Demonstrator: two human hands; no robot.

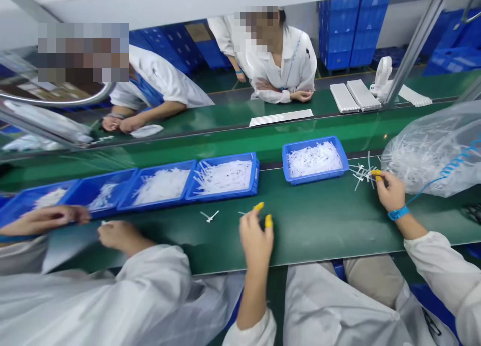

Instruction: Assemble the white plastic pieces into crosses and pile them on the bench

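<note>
My left hand (257, 233) rests on the green belt (319, 226) with yellow cots on thumb and forefinger. The two tips are apart with nothing between them, and a small white plastic part (241, 214) lies right against the hand. Another white part (209, 216) lies a little to its left. My right hand (391, 191), with a blue wrist strap, is pinched on a loose bunch of thin white plastic parts (363, 172). That bunch lies just right of a blue tray (313, 176) full of the same parts.
Several more blue trays of white parts (225, 176) run along the belt to the left. A clear bag of parts (432, 150) sits at the right. A co-worker's hands (120, 236) work beside me at the left. Two people lean on the far bench, near white trays (355, 95).
</note>
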